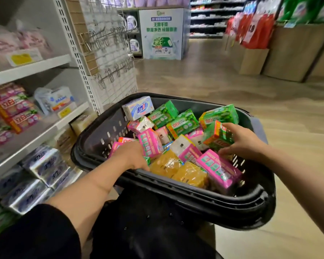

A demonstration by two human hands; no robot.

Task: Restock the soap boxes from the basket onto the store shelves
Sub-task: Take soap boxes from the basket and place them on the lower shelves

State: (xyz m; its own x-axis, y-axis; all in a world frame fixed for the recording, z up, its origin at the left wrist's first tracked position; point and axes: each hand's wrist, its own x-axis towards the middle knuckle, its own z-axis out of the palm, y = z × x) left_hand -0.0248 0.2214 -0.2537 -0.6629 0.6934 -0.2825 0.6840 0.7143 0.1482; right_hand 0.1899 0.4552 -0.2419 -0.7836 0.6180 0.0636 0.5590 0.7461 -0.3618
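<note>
Fingers of the right hand curled around a green foil-wrapped soap box with an orange end flap, thumb on the near side and fingertips over the top far edge, at the right of the black perforated plastic basket. The left hand reached down among the pink wrapped soap boxes at the basket's near left; its fingertips were buried in the pile, so whether they pinched anything could not be told.

The gripped green box lay tilted, its long axis running from near left to far right, roughly across the palm that held it. More green boxes sat just beyond it at the far side, with a white and blue soap box at the far left corner and yellow cellophane packs along the near rim.

The white metal store shelves stood to the left of the basket, so the left hand was the nearer to them; the box in the right hand would likely have to travel across the whole basket to reach them. Pink boxes of the same make were already stacked on the middle shelf.
</note>
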